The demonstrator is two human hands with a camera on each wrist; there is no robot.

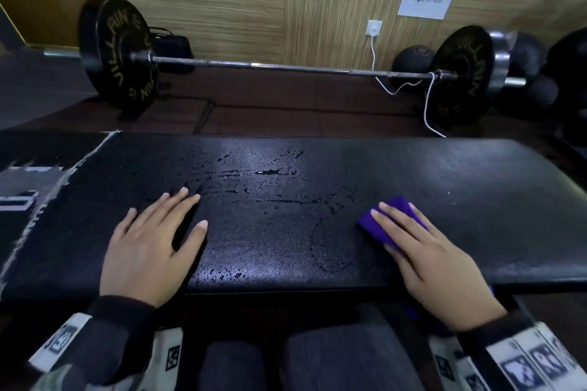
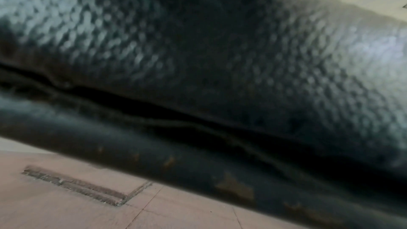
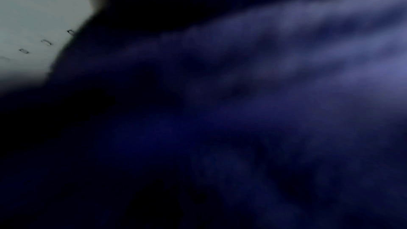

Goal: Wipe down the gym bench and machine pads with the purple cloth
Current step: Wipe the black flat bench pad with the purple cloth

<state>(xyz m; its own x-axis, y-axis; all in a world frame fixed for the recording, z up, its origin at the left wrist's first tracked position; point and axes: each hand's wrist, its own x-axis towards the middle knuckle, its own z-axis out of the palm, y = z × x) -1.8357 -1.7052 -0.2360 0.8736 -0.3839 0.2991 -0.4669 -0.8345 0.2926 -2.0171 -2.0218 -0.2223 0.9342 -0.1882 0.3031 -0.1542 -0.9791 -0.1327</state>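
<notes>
Purple cloth under right hand (plates lettered "VILLAIN")

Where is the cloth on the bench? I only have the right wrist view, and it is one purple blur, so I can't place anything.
Observer: The purple cloth lies toward the right part of the bench pad, flat under the right hand.
Operator: Is the pad dry yet?
Observer: No. Wet droplets and streaks sit mid-pad, left of the cloth.
Operator: And the left hand?
Observer: The left hand rests flat on the pad's left part, fingers spread, holding nothing.
</notes>
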